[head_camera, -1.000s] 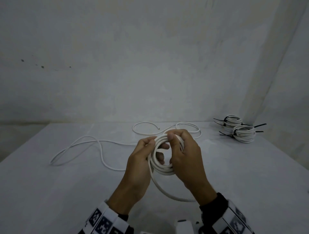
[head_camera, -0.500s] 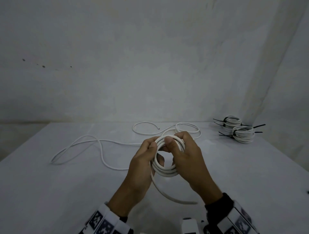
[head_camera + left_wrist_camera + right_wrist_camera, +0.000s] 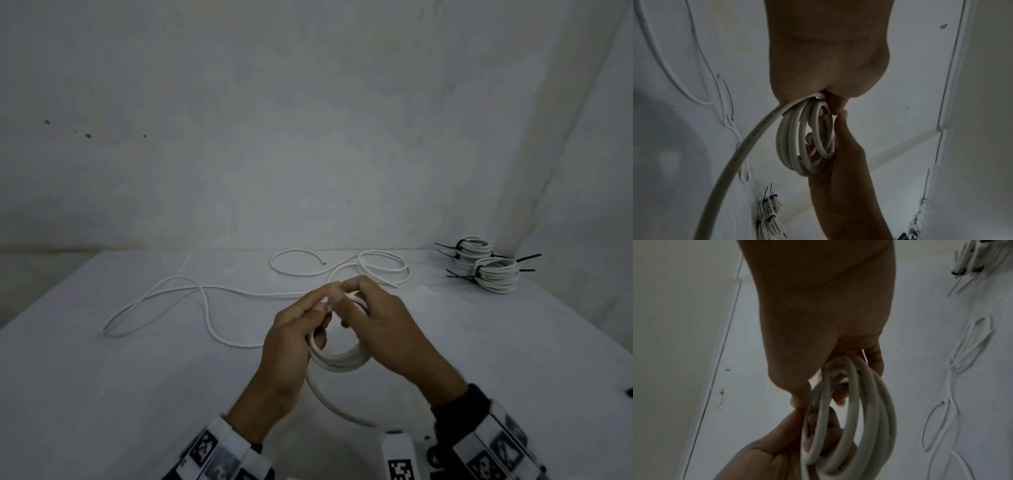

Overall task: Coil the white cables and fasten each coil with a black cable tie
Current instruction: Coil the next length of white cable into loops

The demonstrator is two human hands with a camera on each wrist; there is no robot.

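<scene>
Both hands hold a white cable coil [image 3: 339, 361] of several loops upright above the white table [image 3: 102, 394]. My left hand [image 3: 296, 337] grips its left side, fingers curled through the loops [image 3: 804, 141]. My right hand [image 3: 373, 318] pinches the top and right side of the coil [image 3: 851, 418]. A free tail [image 3: 329, 401] curves down from the coil toward me and runs under my right wrist; its end is hidden. No black tie is on this coil.
A loose white cable [image 3: 191, 298] snakes across the table's left and middle, and another loose cable [image 3: 373, 267] lies behind my hands. Two finished coils with black ties [image 3: 486, 269] are stacked at the back right, near the wall.
The hands turned the coil and drew closer at its top. The tail between my wrists has shortened as more cable went onto the coil.
</scene>
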